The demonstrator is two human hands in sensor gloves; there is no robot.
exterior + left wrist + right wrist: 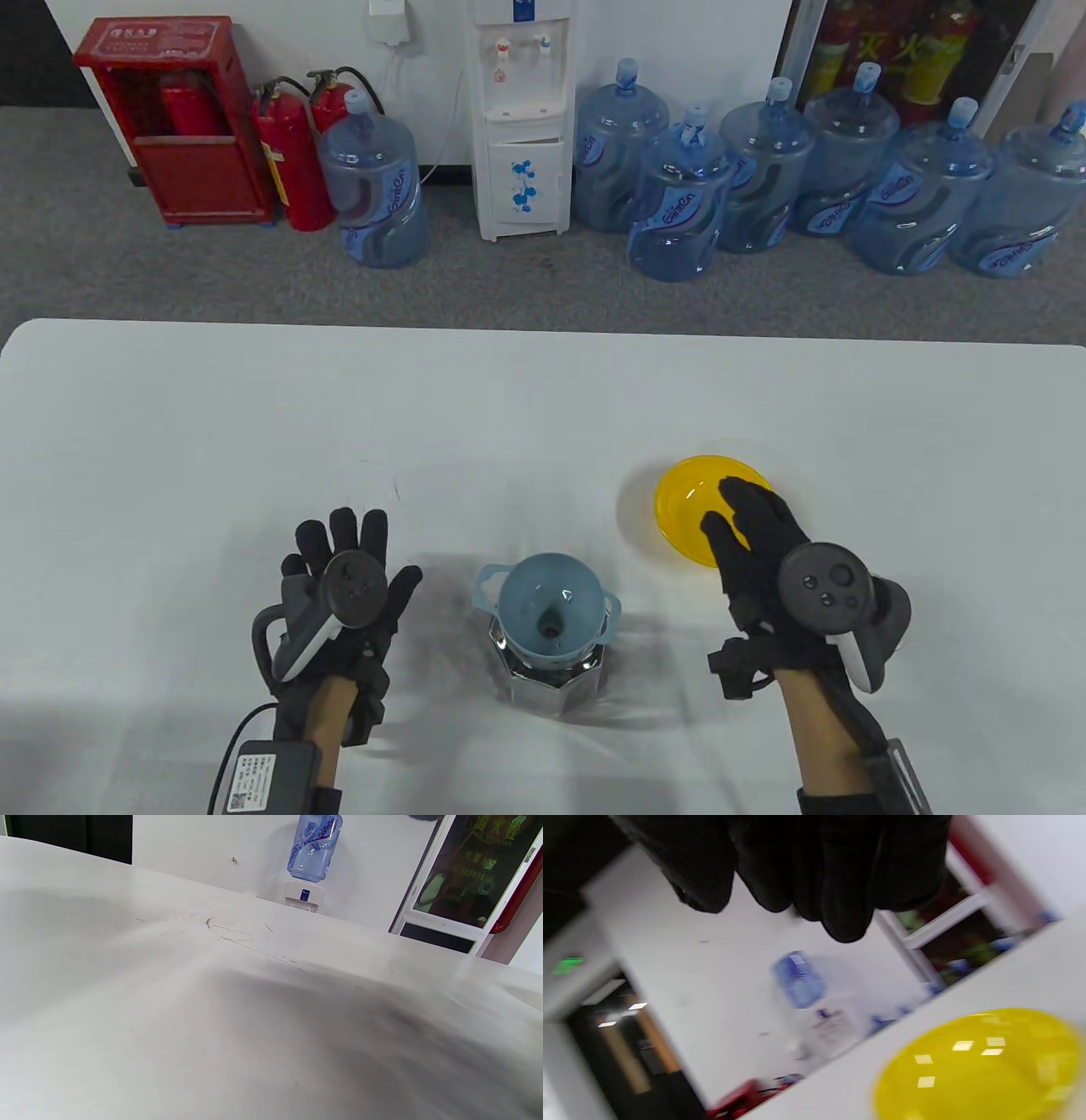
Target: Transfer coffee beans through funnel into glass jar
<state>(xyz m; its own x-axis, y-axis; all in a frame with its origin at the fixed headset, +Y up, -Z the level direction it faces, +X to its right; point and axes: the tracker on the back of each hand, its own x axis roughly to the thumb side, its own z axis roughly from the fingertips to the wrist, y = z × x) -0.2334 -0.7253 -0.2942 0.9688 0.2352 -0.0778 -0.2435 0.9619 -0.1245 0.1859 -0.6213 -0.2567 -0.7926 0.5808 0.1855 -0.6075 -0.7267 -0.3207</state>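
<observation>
A light blue funnel (pixel 550 605) sits in the mouth of a faceted glass jar (pixel 550 675) at the table's front middle. A few dark beans show in the funnel's throat. A yellow bowl (pixel 691 501) stands to the right of it and shows empty in the right wrist view (pixel 980 1069). My right hand (pixel 751 531) hovers over the bowl's near right edge with fingers stretched out and holds nothing; its fingers (pixel 814 870) hang above the bowl. My left hand (pixel 339 560) lies open, fingers spread, left of the jar, holding nothing.
The white table (pixel 254 424) stretches far back and to both sides. Beyond its far edge stand water jugs (pixel 679 204), a water dispenser (pixel 519 119) and fire extinguishers (pixel 288 161) on the floor. The left wrist view shows only bare tabletop (pixel 212 1027).
</observation>
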